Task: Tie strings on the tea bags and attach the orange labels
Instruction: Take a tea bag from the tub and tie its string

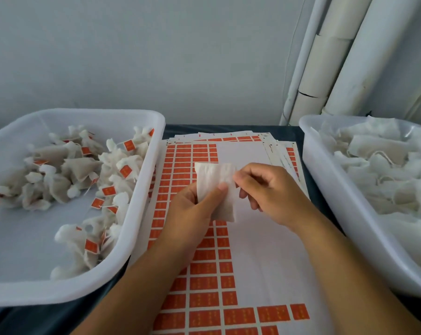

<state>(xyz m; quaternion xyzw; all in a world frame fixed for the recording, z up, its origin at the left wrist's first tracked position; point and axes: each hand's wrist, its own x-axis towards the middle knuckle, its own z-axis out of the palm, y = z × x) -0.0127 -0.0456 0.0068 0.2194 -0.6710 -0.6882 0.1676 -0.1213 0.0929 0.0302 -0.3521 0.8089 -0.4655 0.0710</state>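
Observation:
A flat white tea bag (210,175) is held upright above the sheet of orange labels (204,269) in the middle of the table. My left hand (192,213) grips its lower part, thumb pressed on the front. My right hand (267,189) pinches the bag's upper right edge with thumb and forefinger. Whether a string is in the fingers cannot be told. The label sheet has several rows peeled away, leaving bare white backing on its right side.
A white tray (141,189) on the left holds several tied tea bags with orange labels. A white tray (330,189) on the right holds a heap of plain tea bags with strings. More label sheets (241,137) lie stacked behind. White pipes (325,68) stand at the back right.

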